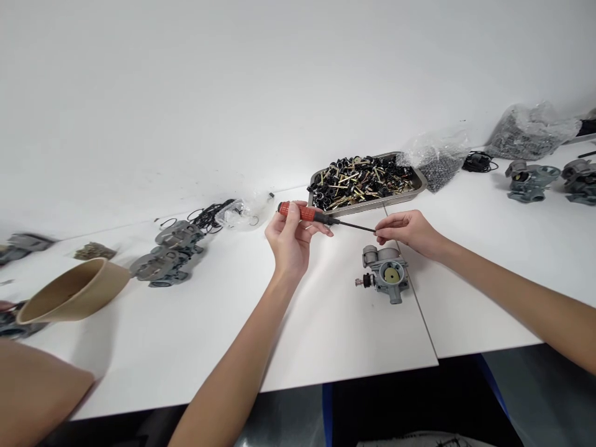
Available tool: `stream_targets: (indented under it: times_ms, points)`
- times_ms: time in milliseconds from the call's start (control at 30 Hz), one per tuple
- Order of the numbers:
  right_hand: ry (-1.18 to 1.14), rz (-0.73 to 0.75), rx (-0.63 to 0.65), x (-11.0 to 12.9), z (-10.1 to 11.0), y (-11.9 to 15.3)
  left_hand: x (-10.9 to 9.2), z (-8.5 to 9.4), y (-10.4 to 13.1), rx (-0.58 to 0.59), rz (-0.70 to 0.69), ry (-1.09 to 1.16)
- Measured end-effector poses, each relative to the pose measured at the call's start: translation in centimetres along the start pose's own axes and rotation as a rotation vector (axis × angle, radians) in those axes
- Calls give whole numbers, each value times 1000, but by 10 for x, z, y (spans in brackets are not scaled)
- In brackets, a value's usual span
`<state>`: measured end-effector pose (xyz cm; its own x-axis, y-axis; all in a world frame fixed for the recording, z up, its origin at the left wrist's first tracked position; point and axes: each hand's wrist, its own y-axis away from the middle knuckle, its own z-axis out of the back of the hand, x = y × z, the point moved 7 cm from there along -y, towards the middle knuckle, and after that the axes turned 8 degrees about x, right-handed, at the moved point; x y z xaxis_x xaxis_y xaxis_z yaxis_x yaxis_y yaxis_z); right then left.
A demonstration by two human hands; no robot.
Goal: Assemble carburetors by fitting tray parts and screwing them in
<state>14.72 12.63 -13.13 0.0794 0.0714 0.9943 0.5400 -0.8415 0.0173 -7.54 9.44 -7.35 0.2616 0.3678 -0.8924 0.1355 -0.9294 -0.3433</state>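
A screwdriver (305, 213) with a red and black handle is held up above the white table, its dark shaft pointing right. My left hand (292, 239) is closed round its handle. The fingers of my right hand (405, 231) pinch the tip end of the shaft; whether a small part sits there is too small to tell. Just below my right hand, a grey metal carburetor (391, 276) lies on the table (321, 335), with a black and silver fitting sticking out on its left side. Neither hand touches it.
Behind my hands is a metal tray (363, 208) full of small black and brass parts. Plastic bags (531, 133) and more carburetors (531, 180) are at the right. Leftward stand further carburetors (162, 261), black rings and a tan container (84, 295), near another person's arm (37, 385).
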Motion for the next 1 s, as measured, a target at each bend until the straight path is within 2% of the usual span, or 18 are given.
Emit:
stream_targets:
  times_ms: [200,367,467,600,767,867,1000]
  points:
    - [-115,68,-16,6,1,1,-8,-6,2,39,-54,22]
    - [-101,126,37,16,0,5,-30,-22,-2,198,-94,-41]
    - [-98,160,45,20,2,6,-49,-38,-10,279,-103,-101]
    - [-98,166,53,22,1,8,-74,-70,-26,412,-114,-207]
    - [-121,184,87,25,-2,10,-99,-97,-39,501,-210,-244]
    - [-52,203,198,31,-5,9,-108,-99,-37,558,-255,-220]
    - [274,230,564,41,-27,21,-120,-89,-27,530,-291,-270]
